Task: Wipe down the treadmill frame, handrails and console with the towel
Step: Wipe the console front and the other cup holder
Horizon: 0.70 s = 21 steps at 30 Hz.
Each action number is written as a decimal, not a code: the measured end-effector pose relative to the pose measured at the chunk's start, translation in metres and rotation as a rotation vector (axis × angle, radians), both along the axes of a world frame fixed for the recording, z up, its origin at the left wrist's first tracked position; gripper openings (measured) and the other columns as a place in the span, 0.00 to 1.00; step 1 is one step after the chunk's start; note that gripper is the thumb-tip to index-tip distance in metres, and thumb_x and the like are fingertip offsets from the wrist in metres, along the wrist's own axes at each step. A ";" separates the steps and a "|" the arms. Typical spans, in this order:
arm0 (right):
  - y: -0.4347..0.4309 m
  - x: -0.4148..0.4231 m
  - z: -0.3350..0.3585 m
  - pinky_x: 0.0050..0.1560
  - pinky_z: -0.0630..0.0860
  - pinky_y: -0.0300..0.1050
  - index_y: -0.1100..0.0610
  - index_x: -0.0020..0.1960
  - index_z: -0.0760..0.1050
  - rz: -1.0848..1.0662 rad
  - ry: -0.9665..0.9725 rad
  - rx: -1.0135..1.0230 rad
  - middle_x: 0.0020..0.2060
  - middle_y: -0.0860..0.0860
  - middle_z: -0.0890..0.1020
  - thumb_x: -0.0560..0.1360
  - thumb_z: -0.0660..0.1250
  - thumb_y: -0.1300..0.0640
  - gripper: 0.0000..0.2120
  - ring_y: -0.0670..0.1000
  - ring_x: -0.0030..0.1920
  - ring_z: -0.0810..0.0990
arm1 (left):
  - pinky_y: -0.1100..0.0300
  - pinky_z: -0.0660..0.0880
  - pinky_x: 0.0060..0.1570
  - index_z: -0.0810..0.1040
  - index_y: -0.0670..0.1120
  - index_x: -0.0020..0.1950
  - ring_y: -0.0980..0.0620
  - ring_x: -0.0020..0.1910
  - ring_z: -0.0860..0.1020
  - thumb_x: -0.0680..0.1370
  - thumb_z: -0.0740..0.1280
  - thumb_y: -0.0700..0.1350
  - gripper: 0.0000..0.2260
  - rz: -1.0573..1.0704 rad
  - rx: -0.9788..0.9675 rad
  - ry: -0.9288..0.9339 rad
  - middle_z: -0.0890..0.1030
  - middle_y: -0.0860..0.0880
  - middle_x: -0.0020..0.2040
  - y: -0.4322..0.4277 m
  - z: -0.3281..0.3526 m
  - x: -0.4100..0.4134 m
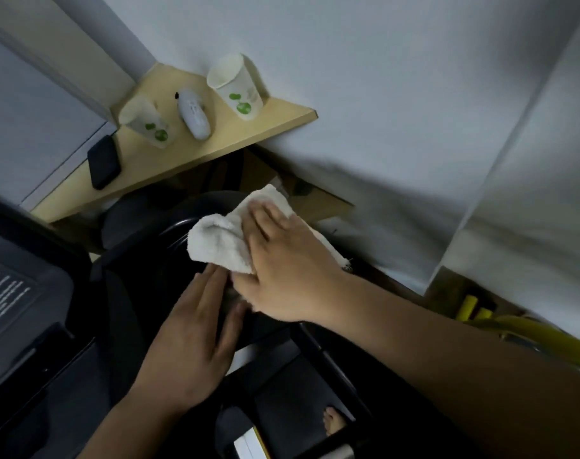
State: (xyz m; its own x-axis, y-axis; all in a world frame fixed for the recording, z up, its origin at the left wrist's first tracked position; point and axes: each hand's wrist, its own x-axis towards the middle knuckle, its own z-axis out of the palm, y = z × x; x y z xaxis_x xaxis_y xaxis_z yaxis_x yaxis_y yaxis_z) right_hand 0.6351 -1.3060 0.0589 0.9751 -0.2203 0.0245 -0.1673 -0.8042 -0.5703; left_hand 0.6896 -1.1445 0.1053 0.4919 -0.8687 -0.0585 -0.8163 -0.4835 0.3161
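A crumpled white towel [220,241] lies on the black curved handrail [169,231] of the treadmill. My right hand [282,263] lies on top of the towel with its fingers spread flat, pressing it onto the rail. Just below it, my left hand [195,336] rests flat on the dark treadmill frame, fingers straight, their tips close to the towel's lower edge. The grey console [20,293] with white printed text fills the left side.
A wooden shelf [215,145] against the white wall carries two paper cups [237,86] [146,122], a white remote [194,114] and a black phone [103,162]. Yellow items [474,309] lie at the right. A bare foot [333,424] shows below.
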 end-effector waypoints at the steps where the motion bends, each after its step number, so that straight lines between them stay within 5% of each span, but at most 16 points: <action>1: -0.006 -0.006 -0.003 0.77 0.49 0.55 0.61 0.79 0.47 0.011 -0.023 0.108 0.79 0.58 0.49 0.78 0.48 0.36 0.39 0.54 0.79 0.46 | 0.48 0.69 0.68 0.68 0.50 0.73 0.57 0.70 0.70 0.82 0.59 0.51 0.19 -0.007 -0.008 0.054 0.70 0.57 0.71 -0.007 0.001 -0.001; 3: -0.014 -0.023 -0.012 0.75 0.57 0.54 0.56 0.78 0.53 -0.021 -0.043 0.412 0.78 0.54 0.57 0.76 0.45 0.32 0.39 0.54 0.77 0.55 | 0.47 0.64 0.73 0.64 0.49 0.77 0.55 0.76 0.63 0.83 0.57 0.52 0.23 -0.036 -0.002 0.068 0.65 0.53 0.77 -0.023 -0.001 -0.004; 6: -0.027 -0.045 -0.023 0.64 0.72 0.52 0.46 0.73 0.63 -0.138 -0.006 0.721 0.65 0.47 0.75 0.76 0.44 0.32 0.31 0.48 0.62 0.76 | 0.49 0.46 0.79 0.53 0.49 0.81 0.59 0.79 0.44 0.82 0.48 0.59 0.29 -0.060 0.084 -0.029 0.51 0.53 0.81 -0.047 -0.016 -0.008; 10: -0.053 -0.020 -0.034 0.68 0.67 0.44 0.46 0.70 0.70 -0.191 0.121 1.136 0.61 0.46 0.79 0.80 0.46 0.35 0.27 0.44 0.60 0.76 | 0.47 0.36 0.77 0.46 0.49 0.81 0.54 0.80 0.39 0.77 0.40 0.62 0.34 0.038 0.238 -0.155 0.46 0.52 0.81 -0.086 -0.027 -0.002; 13: -0.055 -0.009 -0.050 0.71 0.65 0.48 0.45 0.68 0.73 -0.188 0.112 1.147 0.64 0.48 0.78 0.77 0.44 0.29 0.33 0.44 0.63 0.74 | 0.46 0.46 0.77 0.53 0.52 0.81 0.47 0.80 0.50 0.79 0.42 0.58 0.30 0.028 0.243 -0.195 0.55 0.47 0.81 -0.098 -0.020 -0.003; 17: -0.047 -0.052 -0.067 0.73 0.63 0.50 0.40 0.70 0.69 -0.182 0.055 1.122 0.68 0.43 0.74 0.78 0.45 0.32 0.27 0.43 0.68 0.70 | 0.63 0.62 0.69 0.69 0.58 0.74 0.55 0.75 0.65 0.81 0.55 0.54 0.21 0.042 0.123 -0.152 0.70 0.53 0.74 -0.071 0.000 -0.024; 21: -0.042 -0.108 -0.096 0.77 0.53 0.45 0.43 0.78 0.56 -0.114 0.122 1.107 0.75 0.38 0.62 0.80 0.46 0.35 0.28 0.37 0.74 0.58 | 0.56 0.78 0.52 0.84 0.47 0.59 0.49 0.51 0.83 0.80 0.63 0.52 0.15 0.017 0.097 -0.337 0.84 0.49 0.57 -0.040 0.016 -0.055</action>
State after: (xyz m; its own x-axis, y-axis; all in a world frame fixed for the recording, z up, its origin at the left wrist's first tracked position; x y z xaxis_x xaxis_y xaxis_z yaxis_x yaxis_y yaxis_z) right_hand 0.5272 -1.3476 -0.0369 0.9303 -0.1499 -0.3347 -0.3112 0.1599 -0.9368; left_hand 0.6349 -1.1841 0.1211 0.5116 -0.8588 0.0277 -0.8587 -0.5122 -0.0181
